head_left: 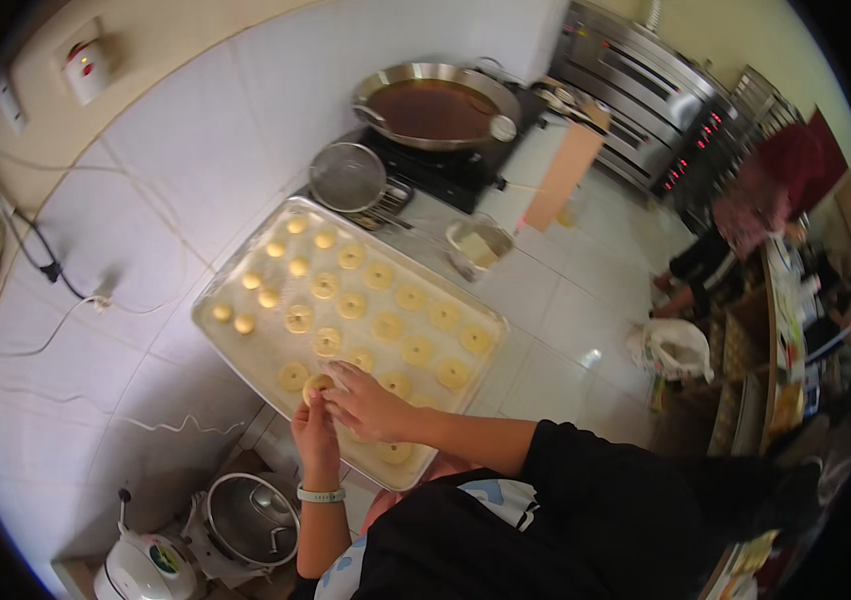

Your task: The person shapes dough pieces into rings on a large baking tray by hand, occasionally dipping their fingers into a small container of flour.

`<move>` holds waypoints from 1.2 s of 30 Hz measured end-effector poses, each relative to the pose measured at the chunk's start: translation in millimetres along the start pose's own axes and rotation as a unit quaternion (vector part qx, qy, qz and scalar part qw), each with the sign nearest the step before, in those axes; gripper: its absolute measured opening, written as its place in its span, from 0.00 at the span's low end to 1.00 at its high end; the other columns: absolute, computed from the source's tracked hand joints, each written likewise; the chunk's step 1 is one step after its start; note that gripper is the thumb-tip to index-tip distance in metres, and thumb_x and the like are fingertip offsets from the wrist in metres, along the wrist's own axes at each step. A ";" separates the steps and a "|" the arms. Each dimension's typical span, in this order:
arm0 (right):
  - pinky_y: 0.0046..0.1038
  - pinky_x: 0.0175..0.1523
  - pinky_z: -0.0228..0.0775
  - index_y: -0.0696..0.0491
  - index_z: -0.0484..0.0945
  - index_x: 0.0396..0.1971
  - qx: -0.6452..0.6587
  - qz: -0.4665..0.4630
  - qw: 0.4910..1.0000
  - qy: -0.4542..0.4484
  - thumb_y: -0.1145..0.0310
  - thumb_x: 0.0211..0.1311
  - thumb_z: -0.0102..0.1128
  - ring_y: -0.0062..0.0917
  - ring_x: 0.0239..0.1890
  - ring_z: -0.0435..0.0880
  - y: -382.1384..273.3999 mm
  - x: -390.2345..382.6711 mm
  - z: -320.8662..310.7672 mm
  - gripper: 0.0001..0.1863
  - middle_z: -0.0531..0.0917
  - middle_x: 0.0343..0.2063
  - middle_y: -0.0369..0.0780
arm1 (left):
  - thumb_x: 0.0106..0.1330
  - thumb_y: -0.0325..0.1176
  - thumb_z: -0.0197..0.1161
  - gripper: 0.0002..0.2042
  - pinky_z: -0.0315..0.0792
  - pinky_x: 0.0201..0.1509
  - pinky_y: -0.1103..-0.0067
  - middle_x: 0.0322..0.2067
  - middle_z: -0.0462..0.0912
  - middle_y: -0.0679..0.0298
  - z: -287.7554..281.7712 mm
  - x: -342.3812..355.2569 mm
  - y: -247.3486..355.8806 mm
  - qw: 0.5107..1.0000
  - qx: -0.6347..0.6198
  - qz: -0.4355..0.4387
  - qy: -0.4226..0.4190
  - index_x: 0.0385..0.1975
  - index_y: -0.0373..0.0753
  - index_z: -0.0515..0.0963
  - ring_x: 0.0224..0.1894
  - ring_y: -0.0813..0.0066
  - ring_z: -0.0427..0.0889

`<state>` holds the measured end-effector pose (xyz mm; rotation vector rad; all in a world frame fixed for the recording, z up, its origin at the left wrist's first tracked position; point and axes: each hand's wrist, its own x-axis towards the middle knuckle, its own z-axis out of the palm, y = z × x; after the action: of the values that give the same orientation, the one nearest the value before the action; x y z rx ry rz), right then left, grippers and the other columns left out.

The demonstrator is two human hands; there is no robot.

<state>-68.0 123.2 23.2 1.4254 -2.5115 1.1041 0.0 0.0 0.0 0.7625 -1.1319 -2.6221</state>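
I hold a dough ring (317, 388) with both hands above the lower-left part of a large metal tray (486, 360). My left hand (316, 432) pinches it from below, and my right hand (364, 403) grips it from the right, fingers curled over it. Several rows of flattened dough rings (416, 349) with centre holes lie on the tray. A group of smaller round dough balls (269, 298) sits at the tray's upper-left.
A wide pan of brown liquid (426, 105) stands on a black stove, beside a mesh strainer (348, 175). A steel oven (626, 90), a person (756, 200) and shelves (776, 330) are at right. A lidded pot (251, 510) and white appliance (141, 570) are lower left.
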 end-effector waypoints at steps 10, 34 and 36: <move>0.30 0.49 0.71 0.52 0.75 0.44 0.221 0.144 0.964 0.033 0.75 0.55 0.58 0.34 0.41 0.79 -11.4 -11.9 -48.7 0.15 0.80 0.38 0.45 | 0.60 0.22 0.59 0.10 0.72 0.45 0.83 0.38 0.80 0.59 25.9 -21.3 19.3 0.982 0.141 0.067 -0.108 0.41 0.29 0.74 0.39 0.77 0.79; 0.17 0.44 0.70 0.62 0.77 0.42 0.444 0.236 0.861 -0.077 0.77 0.55 0.60 0.20 0.36 0.80 -68.2 18.0 8.5 0.14 0.79 0.39 0.39 | 0.60 0.31 0.62 0.12 0.71 0.37 0.85 0.30 0.82 0.64 -50.7 -60.7 67.2 0.996 0.046 -0.008 -0.078 0.38 0.29 0.78 0.31 0.80 0.79; 0.18 0.44 0.70 0.62 0.77 0.42 0.446 0.242 0.856 -0.100 0.77 0.55 0.60 0.20 0.37 0.80 -68.7 16.5 5.9 0.14 0.79 0.39 0.39 | 0.60 0.32 0.63 0.13 0.69 0.32 0.87 0.30 0.82 0.62 -53.7 -57.1 62.4 0.995 0.081 0.018 -0.050 0.38 0.29 0.78 0.28 0.83 0.77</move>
<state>-23.1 85.6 63.1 1.0102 -2.6781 2.5902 74.7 -56.3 35.9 0.6404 -1.3874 -2.5883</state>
